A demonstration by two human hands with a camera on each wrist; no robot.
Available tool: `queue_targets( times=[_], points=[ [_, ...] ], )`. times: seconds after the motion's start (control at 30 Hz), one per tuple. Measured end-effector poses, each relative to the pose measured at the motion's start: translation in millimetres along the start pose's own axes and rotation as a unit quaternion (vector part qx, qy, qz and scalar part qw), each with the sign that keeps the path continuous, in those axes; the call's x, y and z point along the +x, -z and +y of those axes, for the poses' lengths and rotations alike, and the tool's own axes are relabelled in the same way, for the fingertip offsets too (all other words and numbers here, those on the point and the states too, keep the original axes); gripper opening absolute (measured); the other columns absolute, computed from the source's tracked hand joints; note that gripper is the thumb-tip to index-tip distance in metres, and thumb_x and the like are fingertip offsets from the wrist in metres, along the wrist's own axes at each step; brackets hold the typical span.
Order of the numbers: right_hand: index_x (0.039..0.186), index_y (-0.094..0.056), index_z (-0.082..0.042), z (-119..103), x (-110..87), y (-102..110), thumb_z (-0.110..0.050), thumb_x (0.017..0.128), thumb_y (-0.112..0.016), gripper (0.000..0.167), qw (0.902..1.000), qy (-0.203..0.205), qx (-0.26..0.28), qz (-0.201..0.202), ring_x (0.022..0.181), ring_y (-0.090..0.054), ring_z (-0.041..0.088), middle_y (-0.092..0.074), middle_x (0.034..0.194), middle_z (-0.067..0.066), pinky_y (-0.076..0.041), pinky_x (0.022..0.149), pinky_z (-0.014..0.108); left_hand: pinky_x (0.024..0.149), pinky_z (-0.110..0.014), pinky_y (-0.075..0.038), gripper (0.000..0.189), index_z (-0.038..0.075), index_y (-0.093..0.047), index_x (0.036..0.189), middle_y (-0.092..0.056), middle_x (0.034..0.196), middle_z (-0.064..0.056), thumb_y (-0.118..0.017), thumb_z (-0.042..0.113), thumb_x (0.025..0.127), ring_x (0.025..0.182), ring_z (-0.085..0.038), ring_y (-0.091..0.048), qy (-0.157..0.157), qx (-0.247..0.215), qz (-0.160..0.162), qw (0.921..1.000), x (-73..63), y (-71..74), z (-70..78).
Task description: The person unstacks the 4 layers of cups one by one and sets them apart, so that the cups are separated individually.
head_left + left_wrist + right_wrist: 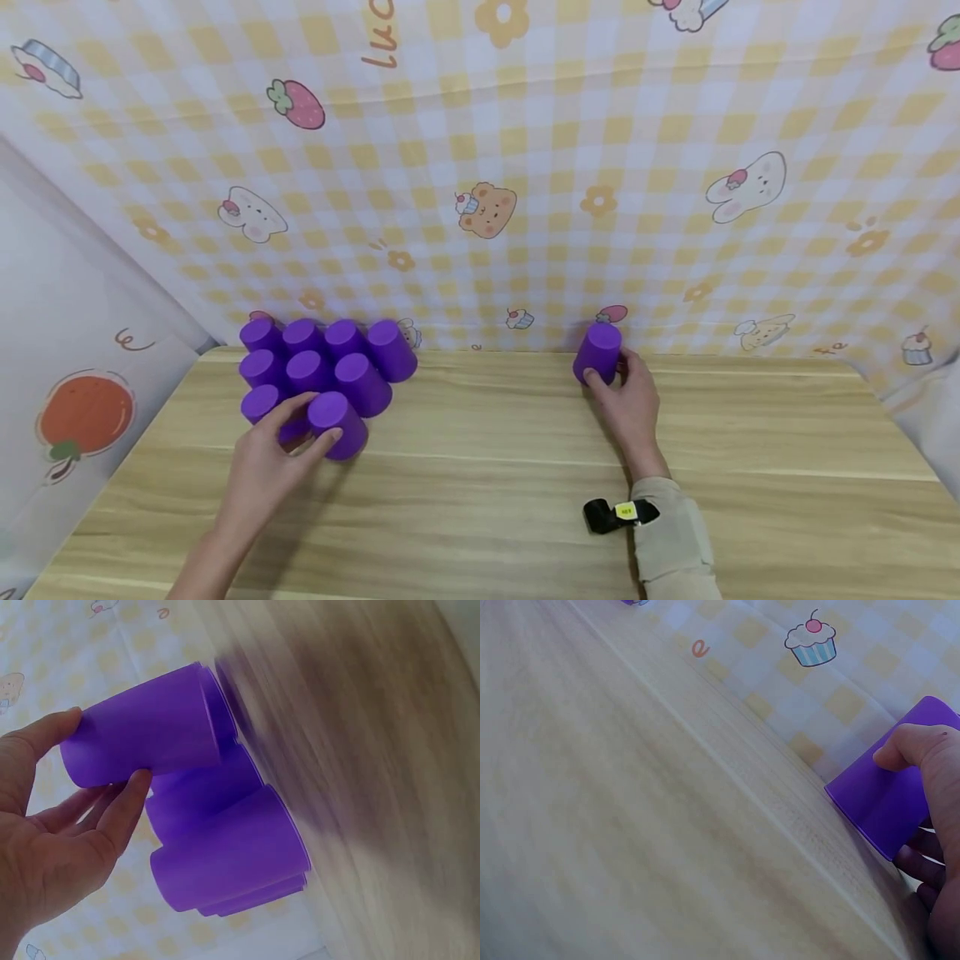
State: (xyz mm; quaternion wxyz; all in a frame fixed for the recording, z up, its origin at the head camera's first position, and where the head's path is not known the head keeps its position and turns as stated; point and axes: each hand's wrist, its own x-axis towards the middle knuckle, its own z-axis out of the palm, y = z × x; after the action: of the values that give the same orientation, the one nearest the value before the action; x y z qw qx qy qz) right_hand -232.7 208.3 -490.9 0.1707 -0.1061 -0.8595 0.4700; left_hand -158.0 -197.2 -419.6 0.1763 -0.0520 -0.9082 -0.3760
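Between thumb and fingers my left hand (262,467) grips an upside-down purple cup (339,427) at the front right corner of a cluster of like cups. In the left wrist view that cup (142,727) is pinched near its base, its rim slightly off the wood. Behind it, several purple cups (363,385) stand bottom-up in close rows, partly hidden by the hand. Far to the right, my right hand (633,404) holds a single upside-down purple cup (598,354), thumb in front, fingers round its right side; in the right wrist view its rim (862,832) meets the table.
The light wooden table (480,517) ends at a checked fabric backdrop (480,267) with cartoon prints, right behind the cups. A white cloth (67,317) with an orange fruit print hangs at the left. A black strap (618,515) is on the right wrist.
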Motion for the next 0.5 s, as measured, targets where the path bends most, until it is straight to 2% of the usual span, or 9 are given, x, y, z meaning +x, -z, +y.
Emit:
queue_targets(
  times=[0.27,0.5],
  points=[
    [0.130,-0.045,0.004,0.6,0.1,0.2,-0.022,0.082,-0.068,0.059,1.0000,-0.002,0.000,-0.002,0.108,-0.051,0.034,-0.053,0.118,0.022,-0.039,0.094,0.045,0.069,-0.010,-0.048,0.048,-0.008,-0.056,0.114,-0.062,0.103,-0.028,-0.078,0.003,0.074,0.090,-0.039,-0.063,0.000,0.020,0.015,0.9997,0.8,2.6,-6.1],
    [0.130,-0.045,0.004,-1.3,-0.2,0.7,-0.022,0.082,-0.068,0.059,1.0000,-0.001,0.004,-0.003,0.109,-0.050,0.034,-0.053,0.120,0.022,-0.040,0.095,0.045,0.070,-0.003,-0.044,0.049,-0.009,-0.053,0.117,-0.060,0.106,-0.029,-0.075,0.001,0.075,0.093,-0.042,-0.061,0.000,0.039,0.035,0.9986,1.3,-0.3,-8.8]
  ],
)
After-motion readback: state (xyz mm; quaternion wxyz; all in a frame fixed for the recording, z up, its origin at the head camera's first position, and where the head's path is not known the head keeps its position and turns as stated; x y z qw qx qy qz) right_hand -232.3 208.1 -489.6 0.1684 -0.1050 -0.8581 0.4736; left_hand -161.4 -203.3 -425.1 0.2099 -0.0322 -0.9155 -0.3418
